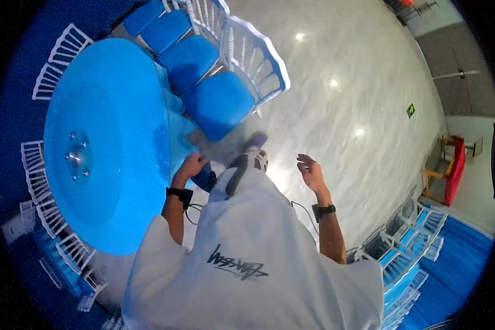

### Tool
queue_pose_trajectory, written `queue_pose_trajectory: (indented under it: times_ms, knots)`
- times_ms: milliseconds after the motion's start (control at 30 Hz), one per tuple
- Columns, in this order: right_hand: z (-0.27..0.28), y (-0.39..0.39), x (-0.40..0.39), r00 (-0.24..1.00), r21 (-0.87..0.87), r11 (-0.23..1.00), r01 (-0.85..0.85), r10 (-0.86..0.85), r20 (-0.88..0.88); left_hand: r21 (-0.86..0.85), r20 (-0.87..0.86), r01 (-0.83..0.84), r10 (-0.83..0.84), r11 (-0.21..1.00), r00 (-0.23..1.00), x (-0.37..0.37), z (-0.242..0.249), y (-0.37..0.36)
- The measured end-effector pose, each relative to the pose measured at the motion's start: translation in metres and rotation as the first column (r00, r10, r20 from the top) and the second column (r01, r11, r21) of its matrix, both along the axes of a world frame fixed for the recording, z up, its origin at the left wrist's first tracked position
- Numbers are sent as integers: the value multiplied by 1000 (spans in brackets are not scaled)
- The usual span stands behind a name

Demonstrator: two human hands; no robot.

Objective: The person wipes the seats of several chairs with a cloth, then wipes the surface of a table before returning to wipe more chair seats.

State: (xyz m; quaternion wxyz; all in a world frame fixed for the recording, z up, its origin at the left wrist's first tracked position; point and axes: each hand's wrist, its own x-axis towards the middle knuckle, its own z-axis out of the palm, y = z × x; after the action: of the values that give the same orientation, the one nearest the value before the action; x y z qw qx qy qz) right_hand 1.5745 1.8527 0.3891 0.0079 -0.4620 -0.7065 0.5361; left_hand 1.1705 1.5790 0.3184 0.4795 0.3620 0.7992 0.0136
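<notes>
The blue cloth (173, 146) that drapes over the round counter (102, 143) is what I have in hand: my left hand (191, 166) sits at its hanging edge, on the side nearest my body, with the fingers curled into the fabric. From this view I judge that grip to be closed on the cloth, though the fingertips themselves are tucked out of sight. The cloth already covers the whole top of the counter and looks fairly smooth across it; near my hand, where it falls toward the floor, it is bunched and folded, so I would say the spreading is mostly done and the edge on this side is what is left to settle.

My right hand (310, 171) hangs free over the pale floor (341, 110), well apart from the cloth and holding nothing, fingers loosely spread and bent. Both wrists carry a dark band, and a thin cable runs down from each.

In the middle of the counter lies a round metal fitting (76, 158) under the clear turning plate. White chairs with blue seat pads (220, 102) stand close against the far rim, the nearest one just beside my left hand, and more chair backs ring the counter to the left. My shoe (254, 158) shows between the two hands. Stacked chairs (407, 242) wait at lower right.
</notes>
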Motion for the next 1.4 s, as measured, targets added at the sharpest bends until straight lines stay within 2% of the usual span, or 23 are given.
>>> queue_pose_trajectory:
  times_ms: [33,67,133,200,233,267,300,367,467,500,567,700,767,833,900,933,1033,1067,1167,1200,1300,1333,1400]
  knots:
    - [13,21,-7,999,17,999,-40,41,-13,226,30,-104,100,969,995,13,24,32]
    - [22,45,-14,996,37,996,-81,81,-24,439,77,-206,191,875,978,24,41,67]
    - [46,88,-38,962,91,967,-237,247,-118,291,190,-23,-35,956,981,27,89,157]
    - [92,128,-78,917,164,927,-338,363,-166,522,375,30,-261,852,890,40,116,227]
    - [108,145,-94,895,227,900,-372,413,-169,549,329,168,-397,819,857,44,143,267]
    - [113,165,-104,871,291,846,-448,486,-72,615,333,123,-397,779,855,56,144,292]
    - [117,184,-112,827,406,775,-484,557,-78,543,490,65,-379,837,785,55,183,330]
    - [119,229,-119,752,499,675,-544,656,-66,553,560,-50,-328,831,761,54,215,378]
    - [108,301,-118,800,587,710,-389,576,-166,622,648,-240,-319,745,691,47,207,428]
    - [107,323,-118,818,594,733,-333,537,-204,595,641,-246,-267,765,720,46,203,436]
    - [108,370,-129,853,522,769,-369,504,-139,547,606,-262,-160,795,780,37,196,454]
    - [104,425,-161,770,469,720,-512,626,-120,464,417,-268,59,845,907,43,187,469]
    - [103,457,-182,821,119,824,-554,564,-87,463,327,-304,159,832,932,51,179,485]
    - [81,489,-207,774,51,784,-619,619,-133,477,175,-356,310,804,935,58,156,498]
    - [113,515,-254,519,30,533,-846,834,-184,489,28,-430,480,759,877,97,122,513]
    - [112,529,-280,382,98,407,-908,901,-203,445,-72,-434,515,783,854,103,119,524]
    - [122,558,-337,12,260,102,-960,946,-324,161,-59,-639,654,752,754,87,210,562]
    - [132,565,-352,-107,275,-12,-961,937,-334,659,-223,-524,805,540,549,103,205,565]
    - [119,573,-404,-489,614,-283,-737,850,-195,483,-312,-681,835,550,453,106,222,575]
    - [127,571,-418,-474,532,-309,-789,856,-206,483,-340,-694,845,533,413,107,225,576]
    - [159,550,-462,-614,523,-541,-658,788,43,626,-326,-688,925,368,198,112,224,574]
    - [163,540,-475,-639,569,-546,-615,768,46,665,-302,-688,947,291,108,114,220,573]
    - [167,517,-501,-681,648,-541,-537,731,46,780,-395,-553,916,293,-72,109,218,567]
